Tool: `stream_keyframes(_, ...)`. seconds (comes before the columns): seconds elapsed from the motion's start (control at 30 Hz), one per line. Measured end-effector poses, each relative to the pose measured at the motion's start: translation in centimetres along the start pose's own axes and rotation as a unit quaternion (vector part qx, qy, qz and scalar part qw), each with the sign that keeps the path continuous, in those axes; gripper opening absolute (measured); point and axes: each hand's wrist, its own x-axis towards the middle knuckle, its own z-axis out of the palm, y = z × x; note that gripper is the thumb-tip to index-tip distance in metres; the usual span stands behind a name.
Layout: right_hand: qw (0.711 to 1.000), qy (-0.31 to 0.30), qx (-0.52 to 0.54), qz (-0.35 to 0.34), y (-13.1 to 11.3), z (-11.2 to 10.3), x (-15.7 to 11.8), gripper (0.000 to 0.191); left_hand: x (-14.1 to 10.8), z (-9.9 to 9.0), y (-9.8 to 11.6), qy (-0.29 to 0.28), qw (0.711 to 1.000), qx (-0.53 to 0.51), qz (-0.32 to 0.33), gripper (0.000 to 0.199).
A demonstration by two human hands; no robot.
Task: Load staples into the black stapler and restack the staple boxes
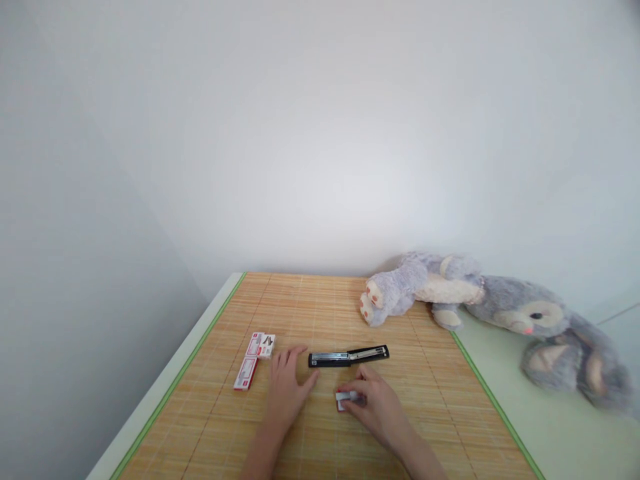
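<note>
A black stapler (349, 357) lies opened out flat on the bamboo mat, its metal channel showing. Just to its left, my left hand (289, 387) rests on the mat with fingers apart, holding nothing. Below the stapler, my right hand (373, 400) pinches a small silvery piece at a small white and red box (341, 402); the fingers partly cover both. Left of my left hand are a long white and red box (246, 373) and a smaller white box with a dark picture (267, 345), with another white and red box (255, 343) beside it.
A grey plush rabbit (450, 290) lies across the back right of the mat and over its edge. The bamboo mat (225, 427) has green borders and sits on a pale table (560, 427). A white wall rises behind.
</note>
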Motion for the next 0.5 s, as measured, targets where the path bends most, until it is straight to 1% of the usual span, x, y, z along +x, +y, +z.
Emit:
stream_keyframes(0.07, 1.000, -0.003, 0.001, -0.008, -0.4, 0.3, 0.6, 0.018, 1.1, -0.1, -0.5, -0.012, 1.000, 0.007, 0.007, 0.044)
stream_keyframes(0.17, 1.000, 0.005, 0.017, -0.026, -1.0, 0.4, 1.5, 0.018, 1.5, 0.3, -0.3, -0.049, 0.999, 0.007, 0.024, 0.032)
stream_keyframes(0.2, 0.999, 0.010, 0.020, -0.034, -1.1, 0.3, 1.7, 0.018, 1.3, 0.4, -0.1, -0.058, 0.998, 0.005, 0.027, 0.029)
stream_keyframes(0.3, 0.998, 0.023, 0.017, -0.048, -1.2, 0.0, 2.4, 0.019, 0.2, 0.8, 0.6, -0.078, 0.997, 0.003, 0.029, 0.031)
stream_keyframes(0.4, 0.999, 0.016, 0.006, -0.050, -1.1, 0.0, 2.7, 0.019, -0.9, 1.0, 1.0, -0.084, 0.996, 0.004, 0.025, 0.032)
stream_keyframes(0.5, 0.999, 0.007, 0.002, -0.052, -1.1, 0.2, 2.9, 0.020, -1.4, 1.1, 1.1, -0.084, 0.996, 0.004, 0.021, 0.033)
